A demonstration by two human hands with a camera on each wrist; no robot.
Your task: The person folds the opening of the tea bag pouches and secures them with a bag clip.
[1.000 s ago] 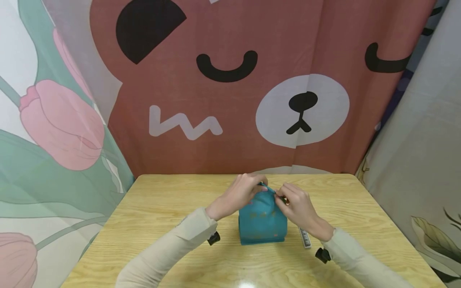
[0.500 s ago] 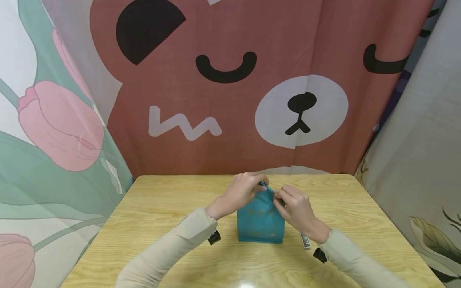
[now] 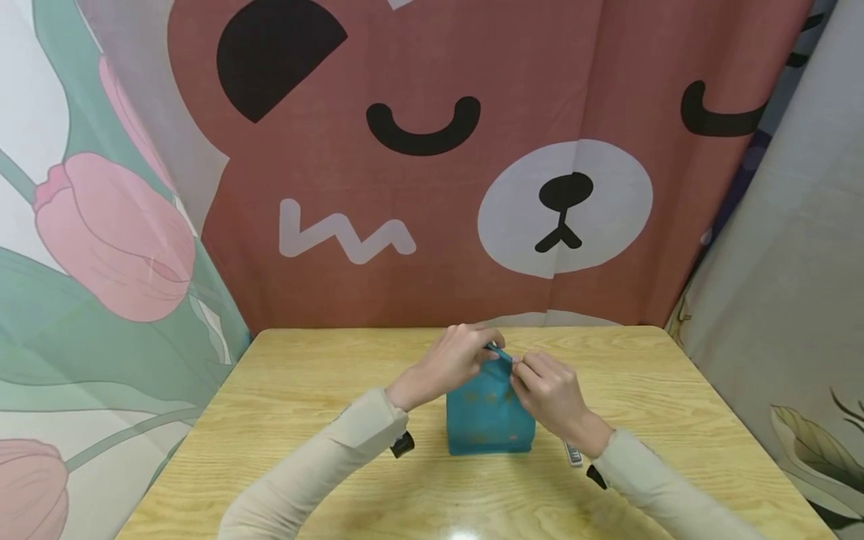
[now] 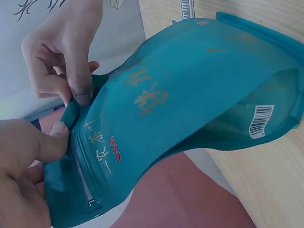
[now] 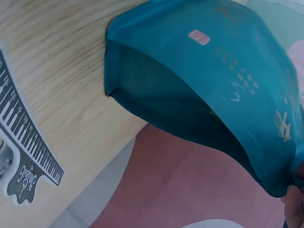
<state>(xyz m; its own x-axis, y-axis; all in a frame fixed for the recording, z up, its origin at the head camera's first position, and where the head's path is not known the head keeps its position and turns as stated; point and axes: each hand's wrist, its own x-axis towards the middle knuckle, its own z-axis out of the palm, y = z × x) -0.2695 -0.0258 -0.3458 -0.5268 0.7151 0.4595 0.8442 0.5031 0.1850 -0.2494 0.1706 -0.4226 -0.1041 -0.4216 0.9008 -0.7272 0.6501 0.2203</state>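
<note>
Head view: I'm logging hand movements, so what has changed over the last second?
The right hand shifted slightly down and left in the view, its wrist now covering more of the striped item. Nothing was newly taken hold of or let go. The left hand stayed put, both hands still pinching the top of the blue bag, which stands nearly where it was.

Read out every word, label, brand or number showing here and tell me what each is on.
"一农 茶叶", probably, in pale characters on the teal bag.
Larger gold characters on the bag: too blurred to read.
Red circles, pink patch and barcode on it: too small to read.
"Music", it seems, on the piano-patterned strip.
</note>
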